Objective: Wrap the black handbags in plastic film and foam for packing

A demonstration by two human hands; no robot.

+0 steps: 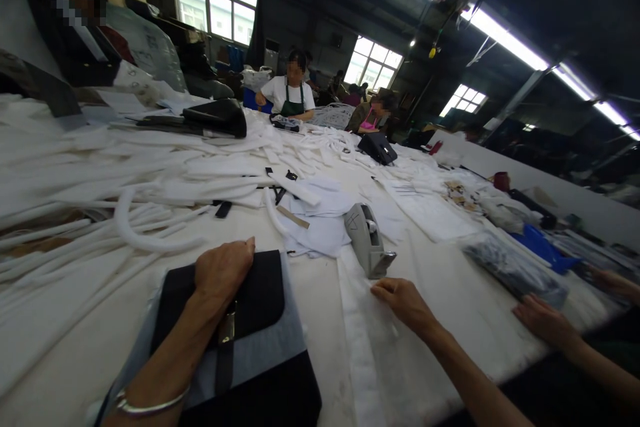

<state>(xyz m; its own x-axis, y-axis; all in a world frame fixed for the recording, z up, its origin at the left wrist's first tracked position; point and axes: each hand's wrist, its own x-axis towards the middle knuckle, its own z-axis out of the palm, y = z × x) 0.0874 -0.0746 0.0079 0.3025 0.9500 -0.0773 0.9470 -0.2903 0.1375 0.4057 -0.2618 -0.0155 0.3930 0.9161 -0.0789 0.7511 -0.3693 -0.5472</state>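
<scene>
A black handbag [250, 373] with a flap, a metal clasp and a strap lies in front of me on the left, pale sheeting across its front. My left hand [223, 273], wearing a bracelet at the wrist, is closed on the bag's top edge; its fingertips are partly hidden. Right of the bag, a grey tape dispenser [367, 240] stands on the table. Just below its cutting end, my right hand [397, 293] is closed in a pinch. Whatever lies between those fingertips is too small to make out.
White padding strips [135, 220] heap on the left of the table [320, 320]. White sheets [320, 213] lie behind the dispenser. A co-worker's hands [543, 320] are at right, by a plastic-wrapped bundle [515, 267]. Other black bags [377, 148] and people [295, 90] are farther back.
</scene>
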